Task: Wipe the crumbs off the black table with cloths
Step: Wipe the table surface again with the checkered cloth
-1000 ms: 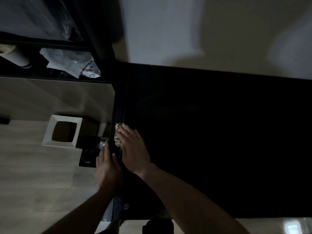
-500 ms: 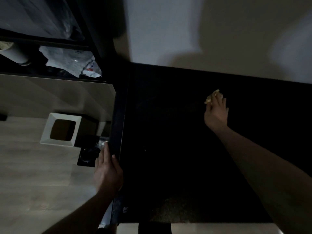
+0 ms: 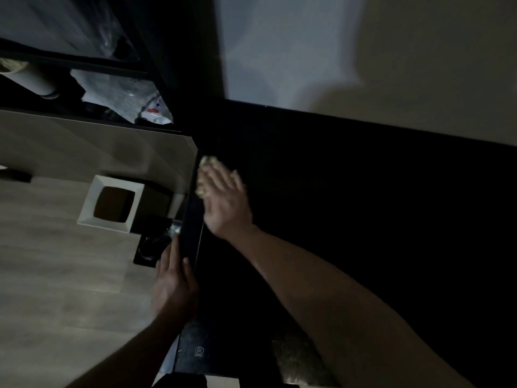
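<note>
Now, cloth (image 3: 206, 175): long axis twelve-to-six along black table (image 3: 363, 219) edge (mostly hidden).
Right hand (image 3: 223, 203): flat fingers pressing it.
Left hand (image 3: 173, 287): fingers straight, at nine.

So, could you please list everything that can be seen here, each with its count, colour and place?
black table: one, black, right half of view.
cloth: one, pale yellowish, at the table's left edge, under the right hand.
bin: one, white rim, on the floor left of the table.
plastic bags: count unclear, whitish, on the shelf at upper left.
roll: one, white, far left of the shelf.
left hand: flat against the table's left edge.
right hand: presses on the cloth.
</note>
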